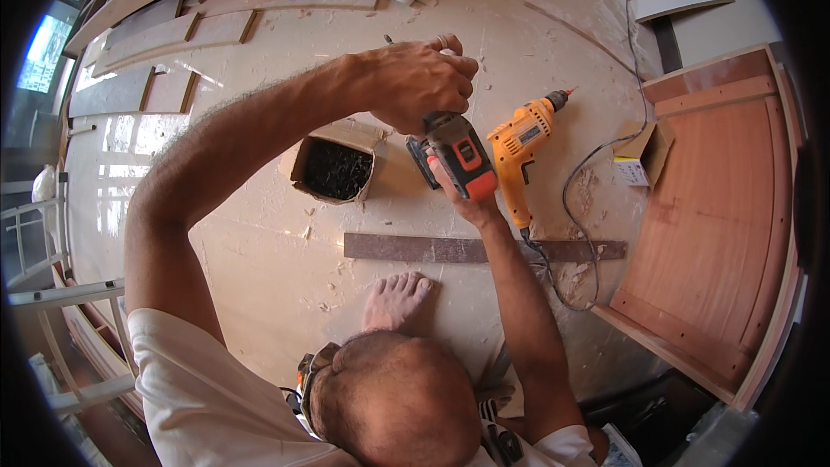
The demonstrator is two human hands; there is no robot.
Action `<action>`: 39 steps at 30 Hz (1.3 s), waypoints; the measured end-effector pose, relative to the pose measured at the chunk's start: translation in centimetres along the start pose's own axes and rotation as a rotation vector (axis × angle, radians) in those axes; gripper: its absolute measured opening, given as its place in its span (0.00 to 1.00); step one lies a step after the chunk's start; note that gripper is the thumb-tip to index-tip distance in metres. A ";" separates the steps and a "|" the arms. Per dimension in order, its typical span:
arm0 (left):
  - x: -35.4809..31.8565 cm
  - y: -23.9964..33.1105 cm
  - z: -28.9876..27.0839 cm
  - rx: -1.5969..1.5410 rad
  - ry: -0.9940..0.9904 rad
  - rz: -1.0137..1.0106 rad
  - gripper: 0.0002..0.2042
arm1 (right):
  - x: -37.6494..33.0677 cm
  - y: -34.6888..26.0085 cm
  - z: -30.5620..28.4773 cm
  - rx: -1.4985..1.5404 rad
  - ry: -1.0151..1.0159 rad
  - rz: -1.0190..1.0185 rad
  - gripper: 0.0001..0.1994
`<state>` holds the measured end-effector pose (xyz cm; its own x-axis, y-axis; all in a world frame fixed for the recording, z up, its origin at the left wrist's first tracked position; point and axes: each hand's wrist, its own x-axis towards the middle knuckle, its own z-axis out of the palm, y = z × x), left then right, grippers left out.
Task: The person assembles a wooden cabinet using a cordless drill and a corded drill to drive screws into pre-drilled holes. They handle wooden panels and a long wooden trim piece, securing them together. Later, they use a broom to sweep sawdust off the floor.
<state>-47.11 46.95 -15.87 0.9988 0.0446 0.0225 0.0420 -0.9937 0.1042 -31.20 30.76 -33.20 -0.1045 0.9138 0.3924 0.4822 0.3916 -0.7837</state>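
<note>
A black-and-red cordless drill (450,128) is held above the floor, its battery (465,156) turned up toward me. My left hand (422,78) wraps round the handle, its fingers curled and a ring on one of them. The front of the tool is mostly hidden behind this hand. From below, my right hand (467,199) grips the battery end, thumb along its side. Just right of them, a yellow corded drill (521,143) with a red-tipped bit lies on the floor. Left of my right hand stands an open cardboard box (298,169) full of small dark screws (339,169).
A narrow dark wood strip (415,247) lies across the floor beside a bare foot (399,298). The drill's black cord (566,199) loops right, toward a wooden cabinet frame (709,225) and a small opened carton (640,156). Boards (173,39) lie at the far left, near a metal ladder (69,296).
</note>
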 end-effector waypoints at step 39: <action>-2.8 14.6 -1.1 -0.341 0.720 -0.420 0.22 | -0.7 -0.7 -11.7 -0.256 0.250 1.060 0.58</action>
<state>-49.30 32.42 -13.26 0.6392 0.5646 0.5221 0.2745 -0.8017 0.5309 -21.32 28.59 -27.33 0.6293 0.7141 -0.3067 0.3920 -0.6324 -0.6682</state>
